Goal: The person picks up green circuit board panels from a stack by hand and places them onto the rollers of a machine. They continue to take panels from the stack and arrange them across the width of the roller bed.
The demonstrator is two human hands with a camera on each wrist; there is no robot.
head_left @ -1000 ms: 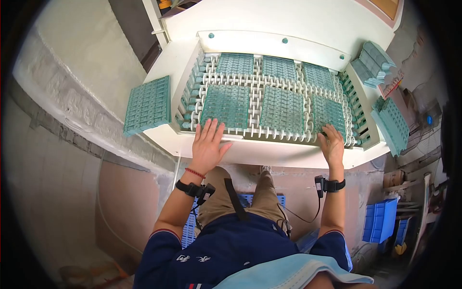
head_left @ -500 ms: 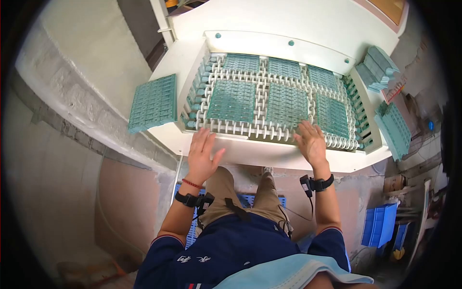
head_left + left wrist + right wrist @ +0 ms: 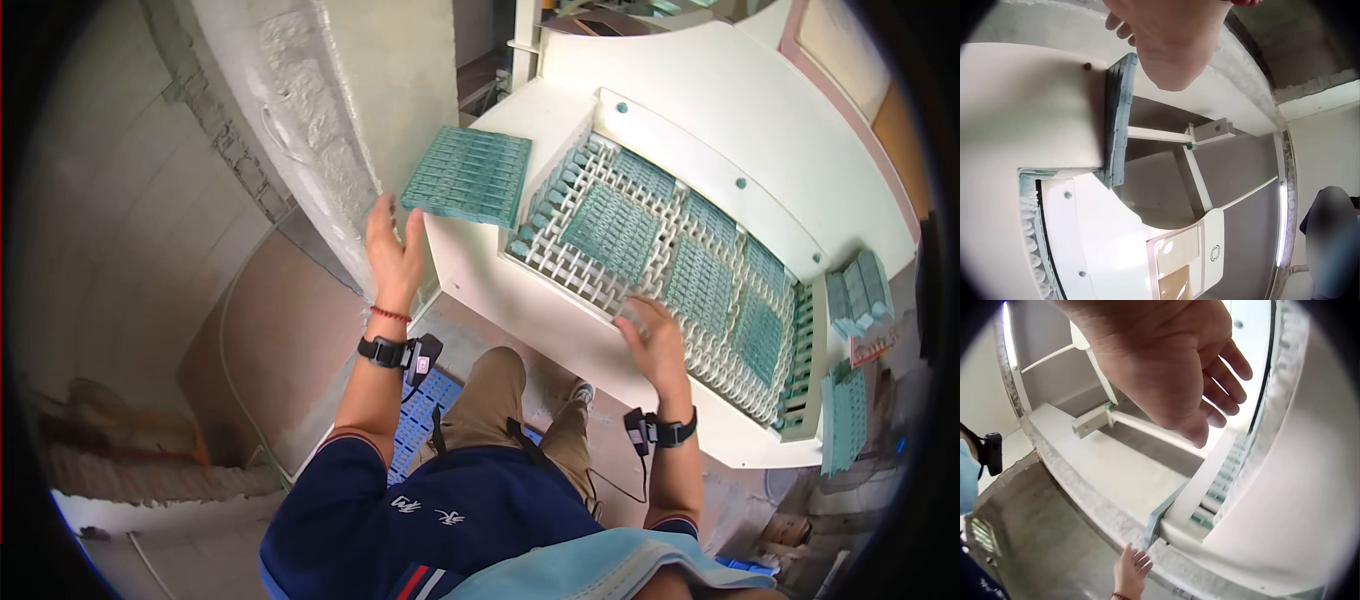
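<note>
In the head view a stack of green grid panels (image 3: 468,175) lies on the machine's left ledge, its corner overhanging. My left hand (image 3: 394,255) is at the stack's near left corner, fingers extended; whether it touches cannot be told. The left wrist view shows the stack's edge (image 3: 1120,119) beside the left hand (image 3: 1172,37). My right hand (image 3: 655,340) hovers by the machine's front edge with relaxed fingers and nothing held. Green panels (image 3: 612,230) lie on the white roller conveyor (image 3: 570,268). In the right wrist view the right hand (image 3: 1166,369) has loosely bent fingers.
More green panels (image 3: 858,292) stand at the machine's right side, with another stack (image 3: 845,420) below them. A rough pale wall (image 3: 300,90) rises at the left. The machine's white front panel (image 3: 540,320) faces the body. A blue slatted platform (image 3: 425,415) is on the floor.
The head view has turned to the left. My left hand has moved up to the left stack's corner, and my right hand has shifted left along the machine's front edge.
</note>
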